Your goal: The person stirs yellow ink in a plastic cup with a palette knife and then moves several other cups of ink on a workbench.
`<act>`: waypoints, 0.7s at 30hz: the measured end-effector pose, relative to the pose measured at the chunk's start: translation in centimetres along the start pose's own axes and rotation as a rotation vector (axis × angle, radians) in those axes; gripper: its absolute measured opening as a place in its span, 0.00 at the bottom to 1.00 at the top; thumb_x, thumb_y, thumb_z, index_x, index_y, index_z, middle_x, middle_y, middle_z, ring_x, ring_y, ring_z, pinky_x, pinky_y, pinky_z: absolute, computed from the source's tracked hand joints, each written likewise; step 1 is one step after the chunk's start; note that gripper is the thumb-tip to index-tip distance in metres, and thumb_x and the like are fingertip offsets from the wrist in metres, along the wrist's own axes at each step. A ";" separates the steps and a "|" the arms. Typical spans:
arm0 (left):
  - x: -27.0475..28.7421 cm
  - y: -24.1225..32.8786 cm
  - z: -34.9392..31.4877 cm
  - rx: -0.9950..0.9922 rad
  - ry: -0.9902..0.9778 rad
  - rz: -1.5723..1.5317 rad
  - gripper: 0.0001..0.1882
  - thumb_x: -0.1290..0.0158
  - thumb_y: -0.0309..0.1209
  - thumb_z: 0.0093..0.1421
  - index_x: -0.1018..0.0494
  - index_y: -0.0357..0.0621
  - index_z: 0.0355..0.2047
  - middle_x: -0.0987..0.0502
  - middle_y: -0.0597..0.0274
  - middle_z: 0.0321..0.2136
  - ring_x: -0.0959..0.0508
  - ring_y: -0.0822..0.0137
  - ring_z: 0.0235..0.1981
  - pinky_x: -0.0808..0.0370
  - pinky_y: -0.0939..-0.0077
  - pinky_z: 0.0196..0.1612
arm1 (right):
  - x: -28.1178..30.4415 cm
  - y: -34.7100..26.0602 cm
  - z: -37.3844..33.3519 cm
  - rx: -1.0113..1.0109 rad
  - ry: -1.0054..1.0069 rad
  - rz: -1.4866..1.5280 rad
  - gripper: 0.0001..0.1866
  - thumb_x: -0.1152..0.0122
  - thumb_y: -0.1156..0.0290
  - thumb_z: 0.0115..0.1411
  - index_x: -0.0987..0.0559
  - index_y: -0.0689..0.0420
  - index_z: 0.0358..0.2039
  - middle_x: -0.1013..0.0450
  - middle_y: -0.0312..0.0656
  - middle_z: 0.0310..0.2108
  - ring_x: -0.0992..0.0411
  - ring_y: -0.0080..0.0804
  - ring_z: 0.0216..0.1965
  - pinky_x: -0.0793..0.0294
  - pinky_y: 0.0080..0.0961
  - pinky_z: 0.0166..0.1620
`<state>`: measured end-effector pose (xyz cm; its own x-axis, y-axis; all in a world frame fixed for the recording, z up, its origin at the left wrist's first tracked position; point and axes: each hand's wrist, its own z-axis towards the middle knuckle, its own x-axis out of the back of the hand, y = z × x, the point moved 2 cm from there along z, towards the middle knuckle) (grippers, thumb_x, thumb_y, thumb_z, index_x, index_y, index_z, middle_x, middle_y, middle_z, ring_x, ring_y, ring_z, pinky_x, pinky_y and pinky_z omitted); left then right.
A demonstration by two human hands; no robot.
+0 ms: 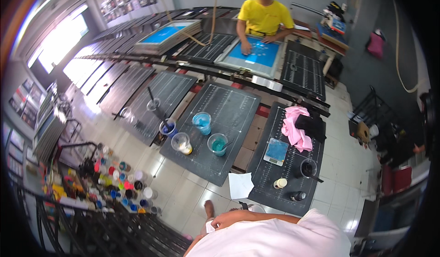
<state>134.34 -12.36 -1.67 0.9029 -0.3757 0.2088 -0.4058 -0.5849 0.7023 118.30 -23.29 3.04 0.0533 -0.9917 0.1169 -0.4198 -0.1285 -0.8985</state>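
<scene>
Across the lower edge, my right forearm reaches leftward, and my right hand (223,219) is curled with its fingertips pointing down. A small white piece (210,227), cloth or paper, shows at those fingertips; what the fingers grip is hidden. Part of my left arm (197,241) appears beside it, its fingers out of sight. Ahead, a dark printing board (238,115) carries plastic cups: one with light blue ink (202,123), one with teal ink (218,144), one with white and yellow (182,143). A dark blue cup (168,128) stands at its left edge.
The right board (270,183) bears a digital scale (276,151), pink cloth (295,128), black cloth (311,128), a dark ink cup (308,168) and small bottles. White paper (241,185) overhangs its edge. Ink pots (123,183) crowd the lower left. Opposite, a person in yellow touches a blue screen frame (256,57).
</scene>
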 end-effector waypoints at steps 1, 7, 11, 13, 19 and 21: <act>1.7 0.3 0.9 -0.021 -0.049 0.030 0.26 0.51 0.47 0.67 0.22 0.31 0.33 0.23 0.51 0.21 0.26 0.61 0.23 0.27 0.64 0.33 | -0.7 2.2 1.6 -0.197 0.135 0.004 0.20 0.43 0.51 0.60 0.21 0.57 0.37 0.22 0.47 0.33 0.24 0.43 0.38 0.30 0.39 0.40; 9.9 0.4 3.3 -0.084 -0.279 0.147 0.26 0.51 0.47 0.67 0.22 0.31 0.33 0.23 0.52 0.20 0.26 0.62 0.23 0.27 0.64 0.33 | 4.0 -2.5 3.5 -0.220 0.246 0.005 0.24 0.48 0.50 0.61 0.21 0.57 0.46 0.24 0.51 0.45 0.26 0.47 0.48 0.29 0.42 0.49; 13.7 -0.7 5.8 -0.119 -0.350 0.145 0.26 0.51 0.47 0.66 0.22 0.31 0.33 0.23 0.53 0.20 0.26 0.63 0.23 0.27 0.64 0.32 | 4.4 -2.5 6.0 -0.220 0.318 0.078 0.24 0.47 0.48 0.61 0.20 0.56 0.44 0.22 0.51 0.43 0.25 0.45 0.46 0.28 0.40 0.47; 14.9 -2.4 7.5 -0.132 -0.367 0.118 0.26 0.51 0.47 0.66 0.22 0.31 0.33 0.23 0.53 0.20 0.26 0.63 0.23 0.27 0.64 0.32 | 4.4 -2.6 6.8 -0.246 0.379 0.086 0.24 0.46 0.48 0.61 0.20 0.56 0.44 0.22 0.50 0.41 0.24 0.44 0.45 0.28 0.39 0.46; 19.0 4.7 6.5 -0.162 -0.475 0.392 0.25 0.52 0.45 0.67 0.22 0.30 0.32 0.23 0.58 0.20 0.26 0.70 0.25 0.27 0.68 0.33 | 5.4 -3.5 8.3 -0.291 0.437 0.092 0.24 0.44 0.49 0.61 0.20 0.56 0.46 0.21 0.48 0.41 0.23 0.43 0.43 0.27 0.38 0.47; 19.3 5.4 6.6 -0.281 -0.501 0.371 0.25 0.52 0.45 0.67 0.22 0.30 0.31 0.23 0.58 0.21 0.26 0.71 0.25 0.28 0.70 0.33 | 5.4 -3.6 8.5 -0.284 0.487 0.109 0.24 0.44 0.49 0.61 0.20 0.56 0.46 0.20 0.48 0.42 0.23 0.44 0.43 0.26 0.38 0.47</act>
<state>148.66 -27.51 1.65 0.5091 -0.8423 0.1770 -0.5621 -0.1697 0.8095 127.76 -28.14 3.31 -0.3993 -0.8754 0.2725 -0.6304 0.0464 -0.7749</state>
